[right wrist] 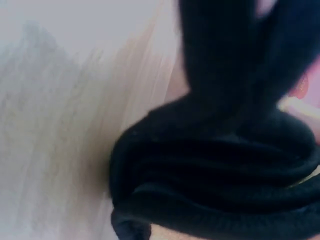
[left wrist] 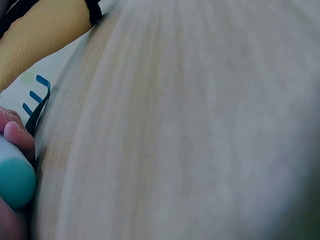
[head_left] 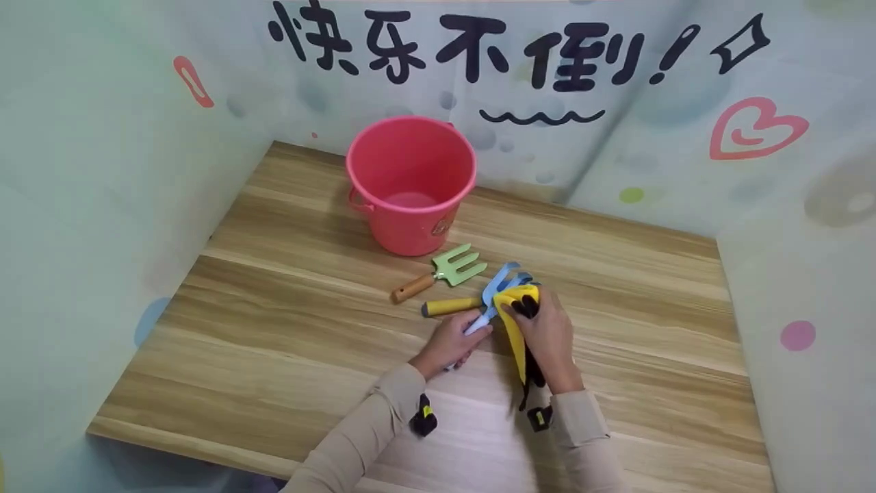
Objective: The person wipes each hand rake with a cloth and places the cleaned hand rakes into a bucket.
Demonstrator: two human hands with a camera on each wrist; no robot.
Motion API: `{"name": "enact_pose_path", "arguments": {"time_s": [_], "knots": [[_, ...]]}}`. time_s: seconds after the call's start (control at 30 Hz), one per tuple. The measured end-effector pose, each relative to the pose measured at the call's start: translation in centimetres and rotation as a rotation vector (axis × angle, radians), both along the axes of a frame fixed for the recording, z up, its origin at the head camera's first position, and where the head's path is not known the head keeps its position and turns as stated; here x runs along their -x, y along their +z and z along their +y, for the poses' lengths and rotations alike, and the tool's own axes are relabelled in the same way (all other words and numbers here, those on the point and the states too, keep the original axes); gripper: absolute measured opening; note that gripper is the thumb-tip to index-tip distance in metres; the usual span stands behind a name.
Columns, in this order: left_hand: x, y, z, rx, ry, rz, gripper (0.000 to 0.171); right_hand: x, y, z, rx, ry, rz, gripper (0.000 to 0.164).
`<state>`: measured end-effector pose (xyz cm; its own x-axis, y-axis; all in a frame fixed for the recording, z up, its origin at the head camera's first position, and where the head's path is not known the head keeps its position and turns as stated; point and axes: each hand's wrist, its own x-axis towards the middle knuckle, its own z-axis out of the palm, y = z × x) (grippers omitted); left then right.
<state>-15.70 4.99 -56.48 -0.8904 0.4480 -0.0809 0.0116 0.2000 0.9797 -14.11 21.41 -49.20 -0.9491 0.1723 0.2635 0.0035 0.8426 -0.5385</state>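
My left hand [head_left: 457,339] grips the pale handle of a light-blue garden hand tool [head_left: 494,291], whose head points up and away. In the left wrist view its teal handle end [left wrist: 17,182] shows beside the fingers. My right hand [head_left: 551,335] pinches a yellow and black work glove [head_left: 512,329], which hangs down just right of the tool and overlaps its head. Folded black fabric [right wrist: 215,185] of the glove fills much of the right wrist view. A yellow-handled blue hand rake [head_left: 452,306] lies beyond my left hand, its prongs partly hidden.
A pink bucket [head_left: 410,236] stands upright near the back wall. In front of it lies a green garden fork [head_left: 457,266] with a wooden handle. Printed cloth walls [head_left: 650,157] border the wooden table [head_left: 308,308] at the back and on both sides.
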Motion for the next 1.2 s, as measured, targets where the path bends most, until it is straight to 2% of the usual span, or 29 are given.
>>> {"name": "enact_pose_path", "arguments": {"time_s": [0.1, 0.23, 0.37, 0.6, 0.87, 0.93, 1.07, 1.13, 1.2], "knots": [[0.0, 0.1, 0.0, -0.004, -0.007, 0.004, 0.017, 0.2, 0.4, 0.0, -0.031, -0.068, 0.029, 0.05], [-0.1, 0.0, 0.0, 0.001, -0.008, 0.0, 0.016, 0.6, 0.7, -0.1, -0.068, -0.106, 0.054, 0.045], [-0.1, 0.0, -0.1, 0.009, -0.004, -0.006, 0.015, 1.0, 0.4, -0.3, -0.098, -0.086, 0.091, 0.04], [-0.1, 0.0, 0.0, 0.01, 0.001, 0.006, 0.014, 1.3, -0.5, -0.7, -0.139, -0.041, 0.211, 0.034], [0.0, 0.0, 0.3, 0.006, -0.008, 0.011, 0.014, 0.9, -0.5, 0.0, -0.088, -0.08, 0.369, 0.033], [0.0, 0.0, 0.3, 0.003, -0.014, 0.012, 0.016, 0.7, 0.1, 0.5, 0.005, -0.129, 0.372, 0.034], [-0.1, 0.0, 0.1, -0.007, -0.017, 0.0, 0.019, 0.5, 2.1, 1.8, 0.354, -0.251, 0.328, 0.042], [-0.1, 0.0, 0.0, -0.01, -0.009, -0.012, 0.02, 0.2, 3.3, 2.2, 0.498, -0.254, 0.301, 0.047], [-0.1, 0.0, -0.1, -0.018, -0.004, -0.024, 0.021, -0.2, 4.0, 2.3, 0.532, -0.182, 0.267, 0.051]]}}
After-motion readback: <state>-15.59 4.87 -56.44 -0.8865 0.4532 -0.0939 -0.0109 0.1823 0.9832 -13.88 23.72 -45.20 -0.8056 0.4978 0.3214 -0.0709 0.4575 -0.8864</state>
